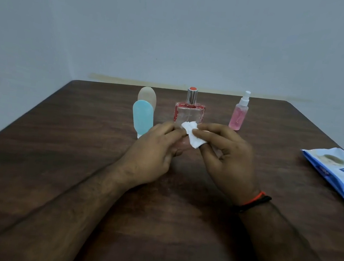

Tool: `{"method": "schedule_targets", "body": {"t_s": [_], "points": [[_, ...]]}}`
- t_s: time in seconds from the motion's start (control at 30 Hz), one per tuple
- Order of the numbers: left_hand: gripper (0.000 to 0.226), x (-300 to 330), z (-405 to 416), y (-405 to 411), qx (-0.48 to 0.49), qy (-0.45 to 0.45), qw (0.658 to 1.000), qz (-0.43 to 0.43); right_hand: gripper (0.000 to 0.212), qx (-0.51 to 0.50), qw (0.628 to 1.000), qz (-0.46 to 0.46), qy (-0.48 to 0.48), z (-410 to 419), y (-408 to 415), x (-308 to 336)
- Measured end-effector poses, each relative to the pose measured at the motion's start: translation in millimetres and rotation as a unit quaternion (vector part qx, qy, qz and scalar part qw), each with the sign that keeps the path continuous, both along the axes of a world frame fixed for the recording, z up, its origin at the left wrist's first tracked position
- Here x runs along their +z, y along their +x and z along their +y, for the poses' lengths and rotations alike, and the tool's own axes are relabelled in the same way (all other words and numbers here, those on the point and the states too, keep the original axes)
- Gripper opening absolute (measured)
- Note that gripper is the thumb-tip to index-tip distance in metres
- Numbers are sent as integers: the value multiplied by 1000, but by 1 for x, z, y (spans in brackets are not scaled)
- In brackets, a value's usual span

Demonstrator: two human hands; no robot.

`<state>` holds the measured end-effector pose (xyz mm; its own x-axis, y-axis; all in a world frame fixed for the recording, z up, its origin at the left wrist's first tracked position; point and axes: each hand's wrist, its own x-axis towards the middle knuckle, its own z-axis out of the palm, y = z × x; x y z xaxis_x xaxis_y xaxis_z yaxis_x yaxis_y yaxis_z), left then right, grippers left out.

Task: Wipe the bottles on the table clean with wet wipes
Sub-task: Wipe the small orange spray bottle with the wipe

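Holding: a small white wet wipe, crumpled, pinched between both hands above the table's middle.
Left hand: fingers curled, pinching the wipe's left edge; a small clear object seems to sit under the fingers, but I cannot tell what.
Right hand: thumb and forefinger pinch the wipe's right side, other fingers loosely curled; a red and black band on the wrist.
Perfume bottle: square clear glass with red edges, silver collar, red cap; upright just behind the wipe.
Blue bottle: soft tube, standing cap down, left of the perfume bottle.
Beige bottle: same shape, just behind the blue one.
Spray bottle: pink liquid, white nozzle, upright, right of the perfume bottle.
Wipes pack: blue and white, lying at the right table edge.
Writing: "mee mee" on the pack, seen upside down; nothing else legible.
Progress: judged early or mid-task; no standing bottle is touched by the wipe, and which are already clean cannot be told.
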<state>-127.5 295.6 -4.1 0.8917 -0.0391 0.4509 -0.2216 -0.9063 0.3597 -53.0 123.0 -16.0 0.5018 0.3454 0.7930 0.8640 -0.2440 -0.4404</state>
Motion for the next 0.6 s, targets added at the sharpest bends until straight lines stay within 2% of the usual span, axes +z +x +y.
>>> {"method": "schedule_targets", "body": {"t_s": [0.1, 0.17, 0.27, 0.33, 0.4, 0.47, 0.6], "points": [[46, 1, 0, 2, -3, -55, 998, 27, 24, -5, 1000, -23, 13, -3, 1, 0], [47, 2, 1, 3, -9, -93, 994, 54, 21, -4, 999, -7, 33, -5, 1, 3], [50, 3, 1, 1, -24, -137, 988, 74, 15, -3, 989, 97, 109, -7, 0, 8], [52, 4, 3, 1, -25, -150, 986, 66, 15, -2, 968, 173, 184, -11, 4, 12], [54, 4, 5, 1, -19, -152, 986, 59, 17, -8, 951, 207, 231, -14, 8, 12], [53, 4, 6, 1, -19, -146, 988, 55, 17, 3, 960, 199, 198, -12, 7, 11], [46, 2, 5, 0, -30, -122, 990, 58, 18, 37, 991, 120, 48, -5, -3, 7]]}}
